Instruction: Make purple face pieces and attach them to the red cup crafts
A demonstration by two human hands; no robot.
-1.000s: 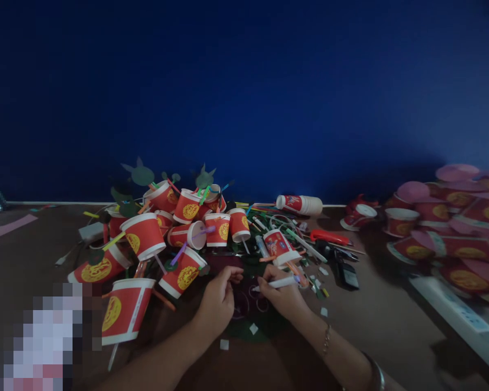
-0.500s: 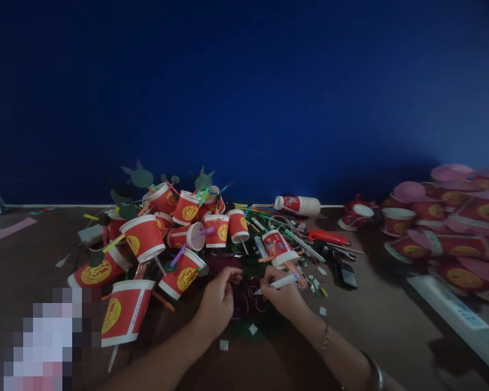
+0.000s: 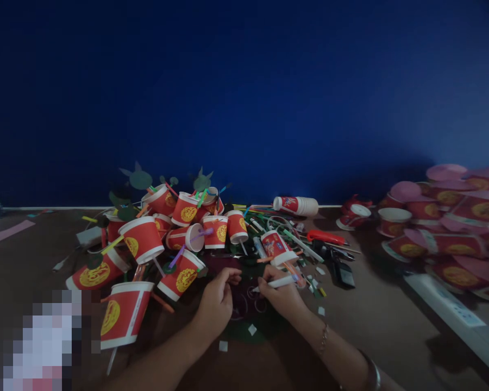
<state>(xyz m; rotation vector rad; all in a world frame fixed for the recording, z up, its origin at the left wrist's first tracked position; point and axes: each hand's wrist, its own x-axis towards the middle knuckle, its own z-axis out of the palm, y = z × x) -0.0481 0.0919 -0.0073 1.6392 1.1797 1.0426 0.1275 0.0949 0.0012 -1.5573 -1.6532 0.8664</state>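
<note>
My right hand is closed around a white marker, its tip down on a dark sheet. Pale curved outlines show on that sheet, close to the tip. On the sheet's left side rests my left hand, fingers loosely curved and apart from the thumb, with nothing seen in them. Small white paper squares lie just in front of both hands. A red paper cup tilts to the left of my left hand. Behind my right hand leans another red cup with straws.
Many red cups with straws are heaped at left. Pink-topped cups pile up at right, beside a white power strip. A cup stack lies by the blue wall. A red tool and black keys lie right of centre.
The marker tip has shifted slightly left, and the pale outlines beside it show more clearly. My left hand stays in about the same place.
</note>
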